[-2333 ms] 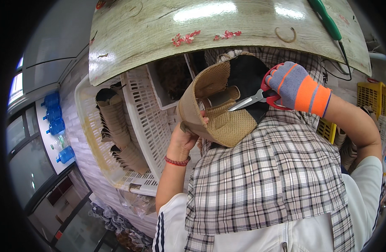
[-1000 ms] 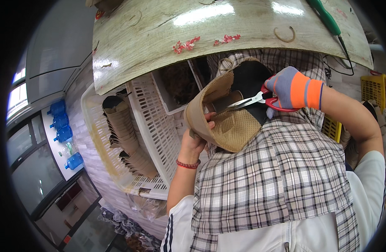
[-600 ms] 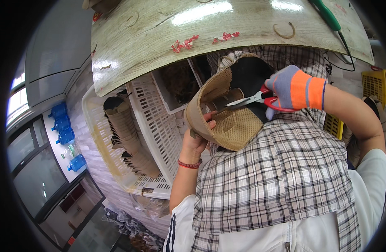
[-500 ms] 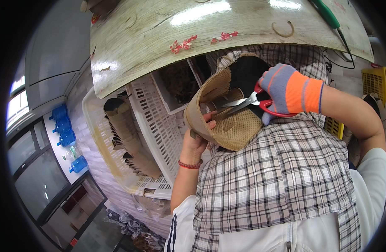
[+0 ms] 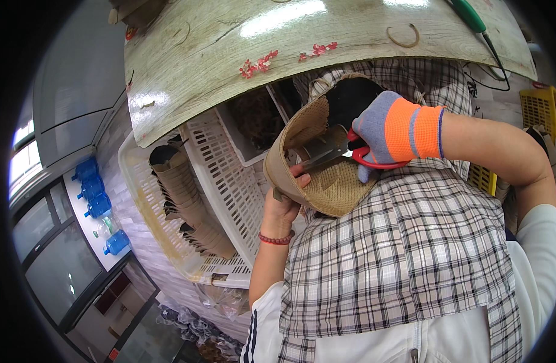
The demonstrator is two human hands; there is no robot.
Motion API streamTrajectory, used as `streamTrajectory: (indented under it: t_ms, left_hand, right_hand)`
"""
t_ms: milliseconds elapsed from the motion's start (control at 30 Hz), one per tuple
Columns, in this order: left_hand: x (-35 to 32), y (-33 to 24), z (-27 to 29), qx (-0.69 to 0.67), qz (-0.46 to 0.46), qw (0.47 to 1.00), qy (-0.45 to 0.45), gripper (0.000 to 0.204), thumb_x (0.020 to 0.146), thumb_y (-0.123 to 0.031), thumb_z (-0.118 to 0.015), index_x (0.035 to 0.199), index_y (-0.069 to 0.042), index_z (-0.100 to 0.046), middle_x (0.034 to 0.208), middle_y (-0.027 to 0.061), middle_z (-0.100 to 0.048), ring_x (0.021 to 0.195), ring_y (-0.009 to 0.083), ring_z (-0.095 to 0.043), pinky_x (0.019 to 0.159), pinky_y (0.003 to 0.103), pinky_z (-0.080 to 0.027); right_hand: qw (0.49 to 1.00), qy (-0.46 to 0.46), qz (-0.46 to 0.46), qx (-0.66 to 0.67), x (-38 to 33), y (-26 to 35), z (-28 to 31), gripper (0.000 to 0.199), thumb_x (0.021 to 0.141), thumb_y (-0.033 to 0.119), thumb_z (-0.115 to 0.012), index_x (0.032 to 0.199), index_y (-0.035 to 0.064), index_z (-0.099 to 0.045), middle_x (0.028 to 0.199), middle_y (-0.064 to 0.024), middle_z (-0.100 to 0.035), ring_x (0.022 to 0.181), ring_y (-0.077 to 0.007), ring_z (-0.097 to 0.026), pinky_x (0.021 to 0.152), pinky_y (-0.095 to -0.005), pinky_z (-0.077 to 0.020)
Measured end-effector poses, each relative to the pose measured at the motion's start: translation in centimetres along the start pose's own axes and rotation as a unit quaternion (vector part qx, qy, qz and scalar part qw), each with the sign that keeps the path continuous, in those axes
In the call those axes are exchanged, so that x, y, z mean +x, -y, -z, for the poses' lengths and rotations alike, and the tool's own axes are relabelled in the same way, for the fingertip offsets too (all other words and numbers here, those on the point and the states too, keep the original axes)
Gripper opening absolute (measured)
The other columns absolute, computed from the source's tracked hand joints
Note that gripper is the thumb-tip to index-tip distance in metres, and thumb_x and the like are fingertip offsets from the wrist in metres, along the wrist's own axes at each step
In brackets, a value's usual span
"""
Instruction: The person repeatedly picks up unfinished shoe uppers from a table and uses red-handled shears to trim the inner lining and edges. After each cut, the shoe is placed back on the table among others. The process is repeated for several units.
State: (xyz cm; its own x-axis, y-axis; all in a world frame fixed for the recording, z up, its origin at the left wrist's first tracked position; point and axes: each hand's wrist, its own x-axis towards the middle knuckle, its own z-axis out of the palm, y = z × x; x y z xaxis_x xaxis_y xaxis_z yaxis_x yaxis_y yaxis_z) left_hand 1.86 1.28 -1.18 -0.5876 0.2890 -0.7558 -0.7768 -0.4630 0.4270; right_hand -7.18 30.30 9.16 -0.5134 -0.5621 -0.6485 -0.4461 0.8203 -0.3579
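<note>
In my lap lies a tan woven, bowl-shaped piece [image 5: 344, 192] with a black lining on part of its inside. My left hand [image 5: 285, 202], bare with a red bead bracelet, grips its left wall, fingertips over the rim on the inner side. My right hand [image 5: 378, 133] wears a grey and orange knit glove. Its fingers are round the red handles of a pair of scissors [image 5: 332, 156]. The blades reach inside the piece, close to my left fingertips and a loose flap. Their tips look nearly together; what lies between them is too small to tell.
The wooden-patterned table [image 5: 199, 78] spans the top, with a curled strip [image 5: 403, 36] and a green-handled corded tool [image 5: 468, 15] on it. A white basket [image 5: 229, 181] at left holds stacked tan pieces [image 5: 181, 193]. Yellow crates [image 5: 541, 109] stand at right.
My right hand has moved left and deeper into the piece with the scissors. The blades were spread and are now closer together. My left hand keeps its grip.
</note>
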Motion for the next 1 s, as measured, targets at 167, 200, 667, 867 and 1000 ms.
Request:
streamTrajectory:
  t_ms: [167, 200, 667, 867, 1000]
  left_hand:
    - [-0.2, -0.4, -0.4, 0.023, 0.010, 1.000, -0.001, 0.033, 0.079, 0.009, -0.076, 0.111, 0.004, -0.068, 0.110, 0.0130, -0.070, 0.100, 0.0239, -0.067, 0.090, 0.037, -0.058]
    - [-0.3, -0.5, -0.5, 0.031, -0.003, 1.000, -0.002, 0.033, 0.080, 0.009, -0.076, 0.111, 0.004, -0.068, 0.110, 0.0130, -0.070, 0.100, 0.0239, -0.067, 0.089, 0.037, -0.058]
    - [0.2, 0.3, 0.3, 0.085, -0.137, 0.987, 0.019, 0.032, 0.079, 0.006, -0.078, 0.108, 0.000, -0.066, 0.102, 0.0077, -0.067, 0.099, 0.0197, -0.063, 0.087, 0.031, -0.053]
    - [3.6, -1.1, -1.1, 0.029, -0.285, 0.956, 0.065, 0.024, 0.090, -0.006, -0.070, 0.112, -0.001, -0.064, 0.103, 0.0065, -0.065, 0.098, 0.0188, -0.062, 0.086, 0.031, -0.050]
    - [6.3, -2.1, 0.0, -0.022, -0.309, 0.940, 0.140, 0.022, 0.098, -0.015, -0.060, 0.114, 0.000, -0.064, 0.109, 0.0084, -0.066, 0.100, 0.0216, -0.062, 0.090, 0.036, -0.050]
  right_hand:
    - [0.999, 0.015, -0.030, 0.010, -0.4, 0.5, 0.6, 0.070, 0.075, 0.071, -0.069, 0.095, 0.0047, -0.073, 0.072, -0.0133, -0.070, 0.070, -0.0311, -0.071, 0.062, -0.0381, -0.0557]
    - [0.998, 0.005, -0.050, 0.029, -0.5, 0.2, 0.7, 0.070, 0.075, 0.072, -0.069, 0.096, 0.0047, -0.073, 0.072, -0.0134, -0.070, 0.070, -0.0314, -0.071, 0.063, -0.0382, -0.0556]
    - [0.997, 0.041, -0.064, 0.027, -1.6, -3.0, -0.2, 0.064, 0.083, 0.066, -0.062, 0.093, 0.0044, -0.074, 0.074, -0.0149, -0.070, 0.073, -0.0320, -0.070, 0.064, -0.0393, -0.0551]
    - [0.964, 0.157, -0.011, 0.214, 2.2, -6.4, -0.6, 0.060, 0.091, 0.059, -0.058, 0.083, 0.0020, -0.075, 0.065, -0.0101, -0.066, 0.059, -0.0242, -0.065, 0.056, -0.0370, -0.0525]
    - [0.917, 0.233, 0.016, 0.324, 3.0, -6.8, 0.5, 0.054, 0.096, 0.047, -0.054, 0.084, -0.0016, -0.074, 0.065, -0.0097, -0.064, 0.054, -0.0202, -0.062, 0.053, -0.0342, -0.0532]
